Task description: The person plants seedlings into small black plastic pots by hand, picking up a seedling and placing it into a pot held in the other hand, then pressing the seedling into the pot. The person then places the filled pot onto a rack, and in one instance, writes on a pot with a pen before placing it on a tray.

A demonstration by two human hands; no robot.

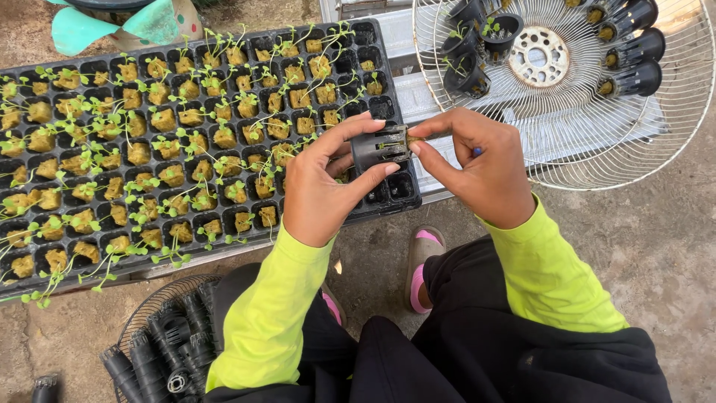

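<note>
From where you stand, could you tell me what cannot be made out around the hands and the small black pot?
- Head view: the sponge cube at the pot's mouth is mostly hidden by the right hand fingers.
- The black pot's lower half is covered by the left hand.
- The seedling tray is cut off at the left edge.
- The stacked empty pots run off the bottom edge.
</note>
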